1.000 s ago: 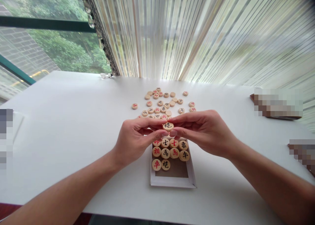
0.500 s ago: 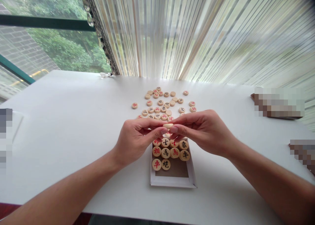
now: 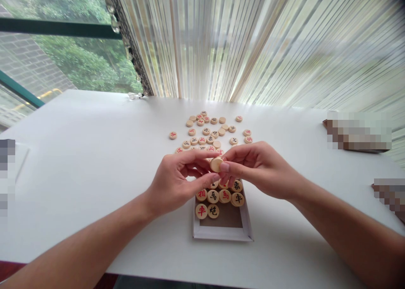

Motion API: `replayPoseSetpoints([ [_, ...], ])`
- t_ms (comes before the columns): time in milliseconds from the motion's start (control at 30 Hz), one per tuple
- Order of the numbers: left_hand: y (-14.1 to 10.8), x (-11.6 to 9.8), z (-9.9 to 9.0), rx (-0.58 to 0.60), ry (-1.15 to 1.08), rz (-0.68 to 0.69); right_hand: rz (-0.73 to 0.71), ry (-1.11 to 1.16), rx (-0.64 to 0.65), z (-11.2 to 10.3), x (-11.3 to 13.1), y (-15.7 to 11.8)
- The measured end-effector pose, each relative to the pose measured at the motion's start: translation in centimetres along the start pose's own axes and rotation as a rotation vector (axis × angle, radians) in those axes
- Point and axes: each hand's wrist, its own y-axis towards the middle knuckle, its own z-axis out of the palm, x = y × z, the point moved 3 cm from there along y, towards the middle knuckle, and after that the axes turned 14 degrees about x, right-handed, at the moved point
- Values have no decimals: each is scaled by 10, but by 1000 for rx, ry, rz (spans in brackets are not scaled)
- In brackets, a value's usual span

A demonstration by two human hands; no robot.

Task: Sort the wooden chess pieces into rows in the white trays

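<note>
A round wooden Chinese chess piece [image 3: 216,165] is pinched between the thumb and fingers of my right hand [image 3: 257,171], its blank face tilted up at me. My left hand [image 3: 175,175] is open around its left side, thumb lowered and index fingertip close to the top of the piece; whether that finger touches it I cannot tell. Both hands are above the far end of a shallow white box [image 3: 218,233]. Rows of pieces lie in it, marked in red and black, among them a red chariot piece [image 3: 201,212] and a black cannon piece [image 3: 213,211]. My fingers hide the farthest row partly.
Many loose chess pieces [image 3: 202,141] lie scattered beyond my hands on the white table [image 3: 95,162], some face down. A brown-edged object [image 3: 357,143], blurred out, stands at the right. A striped string curtain [image 3: 202,48] hangs along the table's back edge.
The piece has turned from edge-on to show its blank face. My left thumb has dropped away from it, while my right hand keeps its pinch.
</note>
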Motion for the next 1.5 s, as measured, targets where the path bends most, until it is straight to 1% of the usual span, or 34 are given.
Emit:
replayPoseSetpoints([
  [100,0,-1,1,11,27,-3,33,75,20,1,-2,1],
  [167,1,-1,1,9,42,7,48,77,16,2,-5,1],
  [367,-1,1,2,10,124,23,58,6,-8,7,-9,-1],
  [533,-2,0,4,50,233,69,45,-73,-42,9,-10,0],
  [700,0,-3,3,65,275,101,31,-86,-18,9,-9,2],
  [833,0,-3,2,57,237,128,38,-61,21,8,-6,2],
  [1000,0,-1,-1,17,155,76,7,43,79,3,-4,2],
  [1200,1,0,-3,-19,29,51,-32,148,129,0,-9,2],
  [1333,2,0,-3,-36,8,35,-33,154,125,1,-9,2],
  [1500,1,2,-4,-43,18,28,25,202,94,5,-8,4],
])
